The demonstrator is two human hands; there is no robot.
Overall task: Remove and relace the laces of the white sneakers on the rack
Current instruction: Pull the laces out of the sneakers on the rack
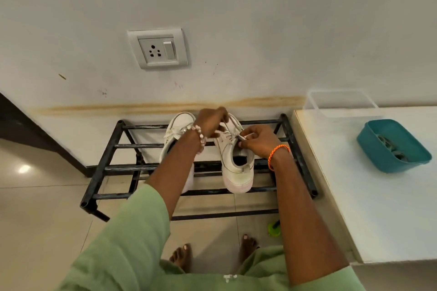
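Two white sneakers stand on the top bars of a black metal rack (111, 146), toes toward the wall. My left forearm crosses over the left sneaker (176, 129) and hides much of it. Both hands work at the lacing of the right sneaker (237, 168). My left hand (211, 121), with a bead bracelet at the wrist, pinches the white lace (233, 124) near the toe end of the eyelets. My right hand (259, 139), with an orange thread at the wrist, pinches a lace end beside the tongue.
A white counter (369, 196) stands right of the rack, with a teal tub (392, 146) and a clear container (340, 101) on it. A wall socket (158, 49) is above. My bare feet (182, 257) are on the tiled floor beside a small green object (274, 228).
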